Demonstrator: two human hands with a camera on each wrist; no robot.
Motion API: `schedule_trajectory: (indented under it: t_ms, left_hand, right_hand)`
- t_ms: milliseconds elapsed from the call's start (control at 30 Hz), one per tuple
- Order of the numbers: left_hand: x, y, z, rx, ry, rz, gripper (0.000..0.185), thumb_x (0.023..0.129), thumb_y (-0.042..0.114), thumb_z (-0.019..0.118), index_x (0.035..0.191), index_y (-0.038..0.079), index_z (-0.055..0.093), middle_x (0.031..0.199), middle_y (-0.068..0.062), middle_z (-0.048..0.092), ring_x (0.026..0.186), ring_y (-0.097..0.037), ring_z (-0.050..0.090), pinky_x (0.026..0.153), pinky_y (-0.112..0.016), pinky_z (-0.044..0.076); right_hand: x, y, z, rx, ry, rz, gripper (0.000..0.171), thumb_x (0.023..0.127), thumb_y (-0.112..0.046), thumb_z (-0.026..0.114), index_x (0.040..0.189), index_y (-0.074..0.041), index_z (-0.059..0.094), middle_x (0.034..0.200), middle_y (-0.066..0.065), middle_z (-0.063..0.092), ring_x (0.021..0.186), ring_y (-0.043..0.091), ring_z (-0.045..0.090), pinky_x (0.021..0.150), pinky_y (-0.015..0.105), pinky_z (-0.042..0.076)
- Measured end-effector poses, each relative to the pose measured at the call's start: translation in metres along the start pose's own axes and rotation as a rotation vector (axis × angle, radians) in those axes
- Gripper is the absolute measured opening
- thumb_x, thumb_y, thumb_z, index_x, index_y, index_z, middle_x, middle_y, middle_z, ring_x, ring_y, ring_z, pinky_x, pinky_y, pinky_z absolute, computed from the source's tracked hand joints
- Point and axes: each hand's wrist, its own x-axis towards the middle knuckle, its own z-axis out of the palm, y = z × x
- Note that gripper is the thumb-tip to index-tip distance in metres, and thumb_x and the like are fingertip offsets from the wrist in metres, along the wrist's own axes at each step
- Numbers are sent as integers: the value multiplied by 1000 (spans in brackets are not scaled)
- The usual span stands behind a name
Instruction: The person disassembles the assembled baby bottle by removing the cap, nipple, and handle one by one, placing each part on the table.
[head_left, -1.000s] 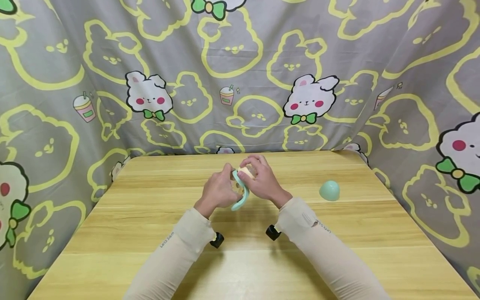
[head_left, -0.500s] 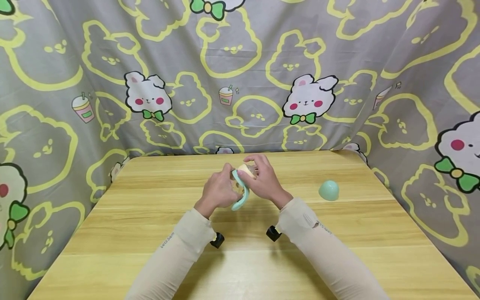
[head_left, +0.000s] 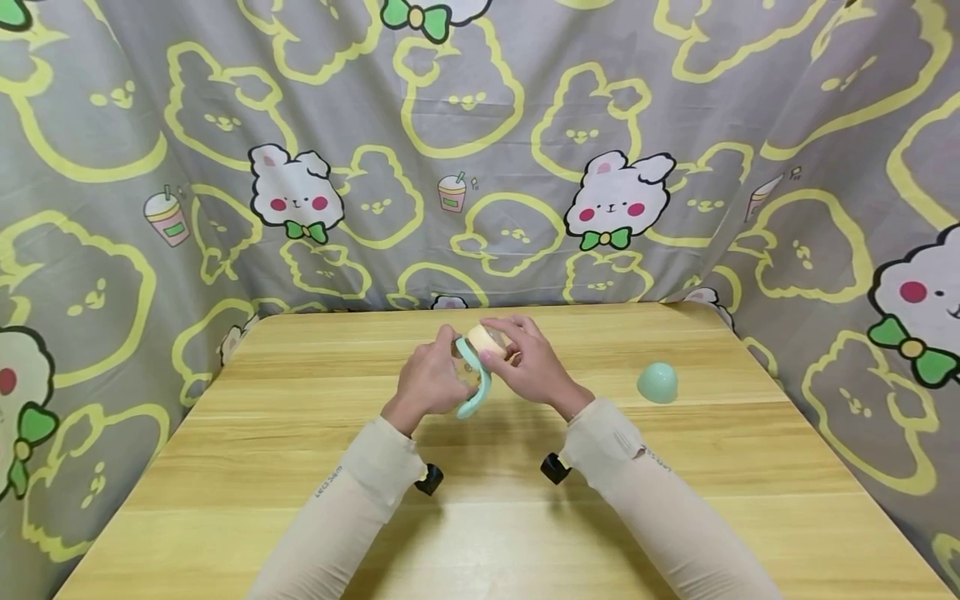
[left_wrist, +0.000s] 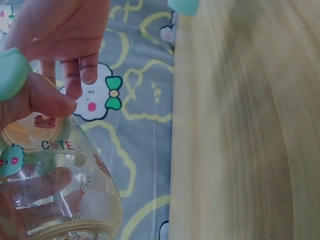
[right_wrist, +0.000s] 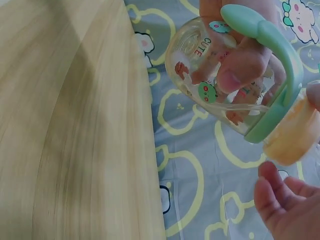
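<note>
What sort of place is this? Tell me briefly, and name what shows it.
Probably a small staged recording booth rather than a lived-in room: a light wooden table is walled on three sides by hung rabbit-print cloth. On it sits only a green cap, and a clear baby bottle is held above it.

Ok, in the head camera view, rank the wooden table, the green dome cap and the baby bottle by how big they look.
Wooden table, by far.
Baby bottle, though the hands partly hide it.
Green dome cap, smallest.
</note>
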Motion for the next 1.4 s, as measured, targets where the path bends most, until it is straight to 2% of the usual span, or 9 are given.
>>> schedule_trajectory:
  t_ms: [133,233,433,567,633,767,933,1400]
  left_hand:
    - [0,-1,0,-8,10,8,54,66,25,82,108,12,50,87,-4,65,70,-19,60,56,-33,45]
    - [0,-1,0,-8,5,9,55,67,25,82,109,11,49,83,-2,63,66,-18,58,55,-33,44]
    - [0,0,0,-9,-9,-6,56,68,26,82,110,11,48,77,-1,60,60,-17,54,53,-32,42]
    - [0,1,1,-17,-12,1,55,67,25,82,108,13,48,80,-4,62,62,-17,55,54,-32,43]
    - [0,2,2,-14,-14,4,54,66,25,82,107,13,48,80,-3,61,62,-17,55,54,-32,43]
    - [0,4,2,-4,-17,4,54,66,25,82,107,13,48,77,0,58,61,-17,54,53,-32,43]
    - [0,4,3,6,-26,5,55,66,26,81,108,13,48,76,1,57,60,-17,53,52,-32,42]
    - [-1,4,3,9,-21,9,56,67,26,83,109,13,48,76,0,57,61,-18,53,53,-32,42]
  right_hand:
    - [-1,2,0,40,-13,-45,51,95,-20,62,144,-15,48,132,17,41,81,18,61,70,32,53]
    - [-1,3,1,77,-15,-98,50,96,-15,59,145,-12,46,132,18,42,90,22,59,73,36,53]
    - [-1,4,3,106,6,-161,39,96,-11,55,135,-6,53,131,17,45,103,28,53,80,43,51]
    - [1,0,4,78,38,-143,30,95,-14,57,124,-7,52,122,17,48,97,28,53,78,40,50]
    - [2,-2,5,58,54,-124,28,94,-15,59,120,-7,51,118,16,49,91,28,53,72,38,49]
    - [3,-5,6,25,68,-84,28,93,-17,63,116,-7,49,114,15,49,80,24,51,63,35,47]
    - [5,-7,5,26,81,-51,30,92,-18,66,111,-6,47,109,13,49,76,25,50,60,33,44]
    - [6,-8,2,8,100,-29,33,93,-20,64,118,-4,50,102,10,50,76,21,51,59,33,46]
